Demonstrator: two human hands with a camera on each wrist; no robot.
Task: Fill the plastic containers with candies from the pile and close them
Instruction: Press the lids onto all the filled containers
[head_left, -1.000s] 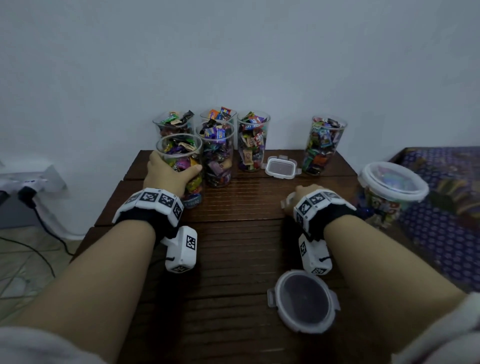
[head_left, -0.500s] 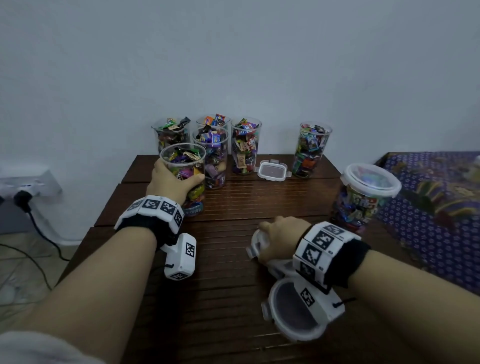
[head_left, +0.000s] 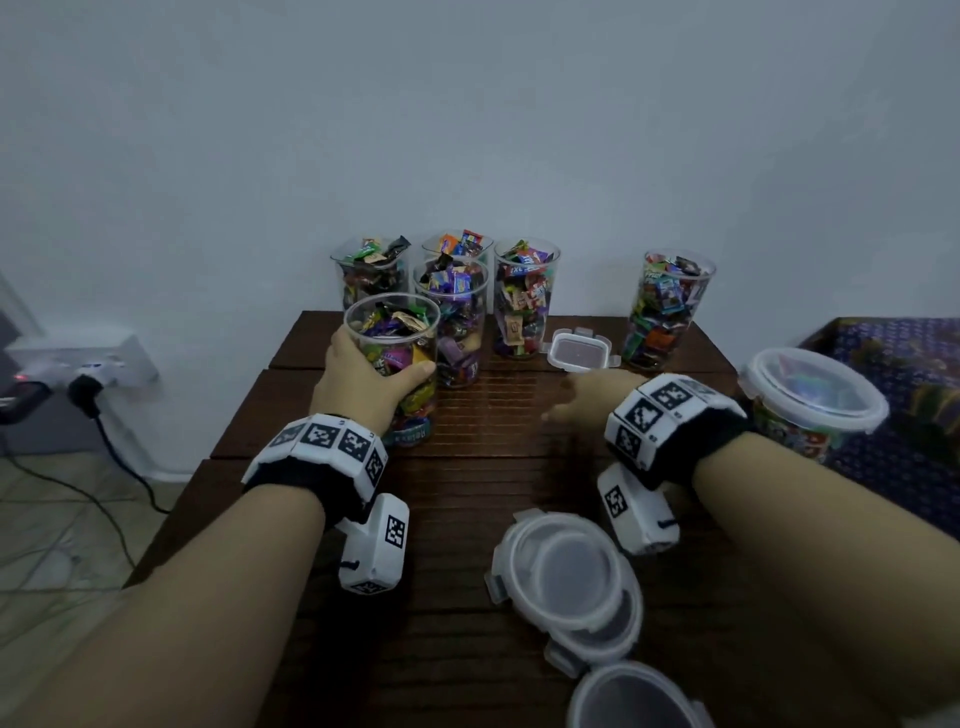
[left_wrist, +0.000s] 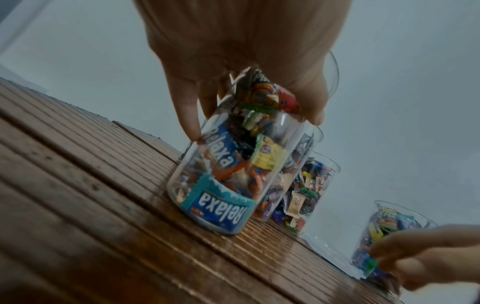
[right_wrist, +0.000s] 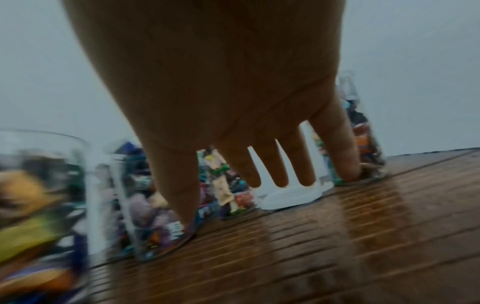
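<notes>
My left hand (head_left: 366, 387) grips a tall clear container (head_left: 393, 358) full of wrapped candies, which stands open on the wooden table (head_left: 467, 649); the left wrist view shows the fingers curled round this container (left_wrist: 228, 176). My right hand (head_left: 579, 402) hovers open over the table's middle with its fingers (right_wrist: 270, 164) spread, holding nothing. Just beyond it lies a small square lid (head_left: 579, 349), which shows white between the fingers as the lid (right_wrist: 291, 195) in the right wrist view. Two round lids (head_left: 566, 577) lie stacked near the front edge, with a third round lid (head_left: 631, 696) below them.
Several more candy-filled open containers (head_left: 524, 301) stand along the back by the wall, one (head_left: 667, 306) apart at the right. A closed round tub (head_left: 813, 402) sits at the table's right edge beside a patterned cloth (head_left: 893, 405). A power strip and cables (head_left: 83, 384) lie at the left.
My right hand has let go of the round lid, which now lies on another lid near the front edge, and has moved forward, empty and open. The left hand still grips its container.
</notes>
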